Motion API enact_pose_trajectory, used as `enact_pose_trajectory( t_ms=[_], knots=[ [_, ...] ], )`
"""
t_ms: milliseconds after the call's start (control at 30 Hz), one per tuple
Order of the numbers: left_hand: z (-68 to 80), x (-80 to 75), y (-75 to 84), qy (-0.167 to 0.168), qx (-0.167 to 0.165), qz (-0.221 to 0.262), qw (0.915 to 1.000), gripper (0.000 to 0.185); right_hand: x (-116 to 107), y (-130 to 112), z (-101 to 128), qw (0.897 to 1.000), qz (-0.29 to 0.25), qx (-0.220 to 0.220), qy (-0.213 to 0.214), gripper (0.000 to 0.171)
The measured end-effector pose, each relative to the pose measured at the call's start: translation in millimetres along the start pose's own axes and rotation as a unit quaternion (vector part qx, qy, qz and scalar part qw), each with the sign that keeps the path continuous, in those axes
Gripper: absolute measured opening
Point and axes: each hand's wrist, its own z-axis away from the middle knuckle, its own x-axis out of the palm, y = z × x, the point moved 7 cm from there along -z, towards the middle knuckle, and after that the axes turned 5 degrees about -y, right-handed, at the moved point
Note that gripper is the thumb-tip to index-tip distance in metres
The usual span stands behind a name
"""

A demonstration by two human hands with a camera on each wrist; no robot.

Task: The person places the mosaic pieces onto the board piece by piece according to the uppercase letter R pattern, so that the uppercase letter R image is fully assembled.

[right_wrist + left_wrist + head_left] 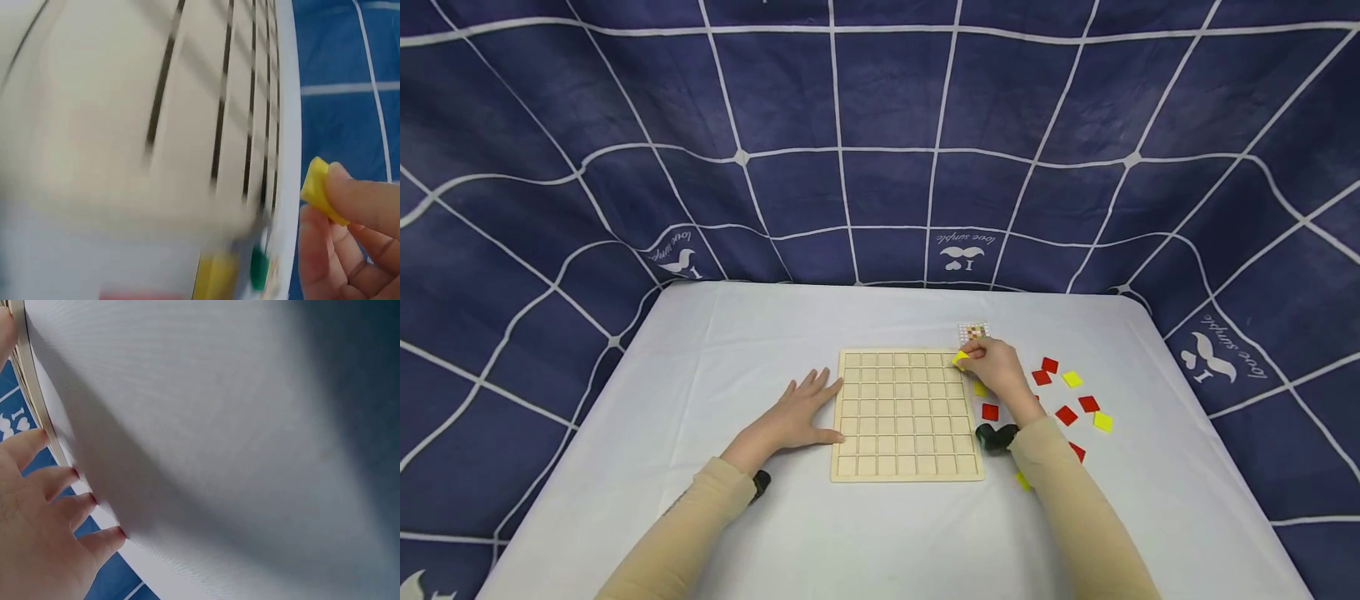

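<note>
A pale wooden board [906, 417] with a grid of square recesses lies on the white table. My left hand [797, 412] rests at its left edge with fingers spread, thumb and forefinger at the rim. In the left wrist view the left hand's fingers [62, 494] are extended along the board's side. My right hand [996, 368] is over the board's upper right corner and pinches a yellow square tile [960, 358] between thumb and finger. The right wrist view shows that yellow tile [322, 190] held up in the fingertips, beside the blurred board [125, 112].
Several red tiles [1066, 415] and yellow tiles [1102, 422] lie scattered right of the board, some partly hidden by the right arm. A small printed pattern card [973, 331] lies behind the board's right corner. A blue cloth with white lines [887, 192] hangs around the table.
</note>
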Motion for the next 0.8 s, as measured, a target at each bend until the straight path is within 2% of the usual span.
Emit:
enact_pose_trajectory(
  t_ms=[233, 400, 667, 800],
  knots=[
    [-0.5, 1.6, 0.5, -0.001, 0.002, -0.005, 1.0, 0.106, 40, -42, -2, 0.997, -0.027, -0.064, -0.037, 0.019],
    [-1.8, 3.4, 0.6, -0.007, 0.0, -0.005, 1.0, 0.107, 67, -61, -4, 0.993, -0.034, -0.096, -0.06, 0.016],
    [-2.8, 3.3, 0.4, -0.002, -0.003, -0.009, 1.0, 0.107, 83, -77, -5, 0.988, -0.012, -0.139, -0.066, 0.01],
    [-2.8, 2.6, -0.3, 0.0, -0.005, -0.011, 0.9999, 0.107, 87, -79, -4, 0.987, 0.005, -0.146, -0.066, 0.009]
  ],
)
